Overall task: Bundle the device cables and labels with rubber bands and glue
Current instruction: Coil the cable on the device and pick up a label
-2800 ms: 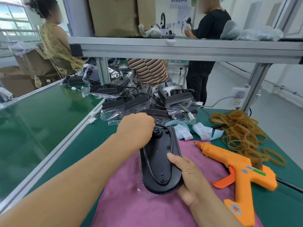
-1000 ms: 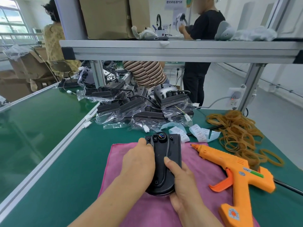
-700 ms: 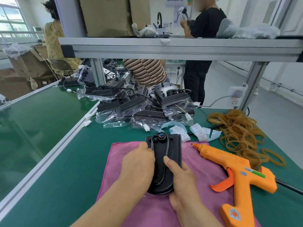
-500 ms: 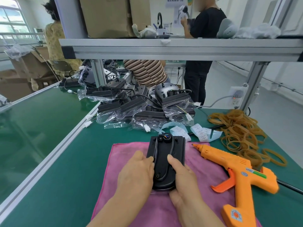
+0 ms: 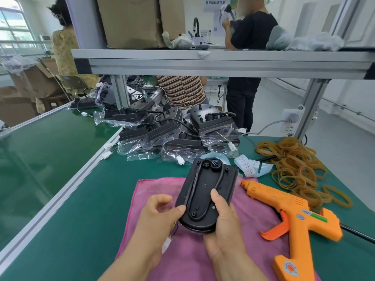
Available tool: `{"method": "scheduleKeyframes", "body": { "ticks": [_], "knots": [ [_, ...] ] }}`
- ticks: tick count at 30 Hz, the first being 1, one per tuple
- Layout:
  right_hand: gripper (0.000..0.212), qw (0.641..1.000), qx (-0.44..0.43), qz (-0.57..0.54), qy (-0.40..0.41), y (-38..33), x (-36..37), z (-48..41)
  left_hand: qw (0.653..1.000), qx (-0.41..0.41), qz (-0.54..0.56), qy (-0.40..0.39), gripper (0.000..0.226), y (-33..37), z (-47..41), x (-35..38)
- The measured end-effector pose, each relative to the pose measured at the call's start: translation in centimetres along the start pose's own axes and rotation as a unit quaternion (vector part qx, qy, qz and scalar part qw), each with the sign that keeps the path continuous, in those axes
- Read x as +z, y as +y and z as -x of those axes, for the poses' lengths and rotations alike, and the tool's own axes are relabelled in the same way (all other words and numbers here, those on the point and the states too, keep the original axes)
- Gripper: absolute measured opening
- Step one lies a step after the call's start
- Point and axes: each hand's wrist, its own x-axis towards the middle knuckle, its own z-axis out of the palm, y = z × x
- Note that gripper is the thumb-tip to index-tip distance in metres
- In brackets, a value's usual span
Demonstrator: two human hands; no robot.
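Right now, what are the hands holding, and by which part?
The black device, at its rounded near end: right hand on the right side, left hand on the left edge.

White wall poster with blurred Chinese characters, paper labels with print too small to read

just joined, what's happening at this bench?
A person holds a black device in both hands over the pink cloth, its cable looped across its face. The right hand grips the near right edge; the left hand holds the near left edge, loose wires hanging below. The orange glue gun, rubber bands and labels lie untouched.
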Motion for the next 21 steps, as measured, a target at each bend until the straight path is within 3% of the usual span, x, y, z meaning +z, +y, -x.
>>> {"method": "scheduleKeyframes", "body": {
  "ticks": [2, 4, 10, 12, 14, 17, 19, 21],
  "knots": [
    [0.039, 1.000, -0.005, -0.018, -0.014, -0.1, 0.4, 0.3, 0.996, -0.035, 0.031, -0.070, 0.031, 0.5, -0.1, -0.1],
    [0.043, 0.999, -0.003, -0.032, -0.032, -0.3, 1.0, 0.7, 0.990, 0.008, -0.019, -0.138, 0.026, 1.4, 0.4, 0.1],
    [0.050, 0.990, -0.008, 0.064, -0.125, -1.1, 1.4, 2.0, 0.974, 0.149, -0.090, -0.142, 0.028, 5.1, 0.5, -0.9],
    [0.060, 0.982, -0.009, 0.117, -0.148, -1.9, 0.7, 2.1, 0.969, 0.148, -0.120, -0.158, 0.027, 6.5, -0.8, -2.5],
    [0.076, 0.975, -0.039, 0.183, -0.118, -3.7, 0.0, 1.9, 0.960, 0.110, -0.135, -0.220, 0.030, 8.1, -2.5, -4.3],
    [0.095, 0.926, -0.138, 0.352, 0.000, -6.1, -1.2, 0.9, 0.922, 0.055, -0.219, -0.314, 0.039, 9.3, -5.0, -6.4],
    [0.075, 0.883, -0.183, 0.433, -0.008, -6.8, -1.4, 0.3, 0.886, 0.049, -0.290, -0.358, 0.039, 9.4, -6.4, -6.8],
    [0.045, 0.817, -0.187, 0.541, -0.063, -6.6, -1.2, -0.4, 0.838, 0.056, -0.352, -0.413, 0.037, 9.3, -7.3, -6.1]
  ]
}}
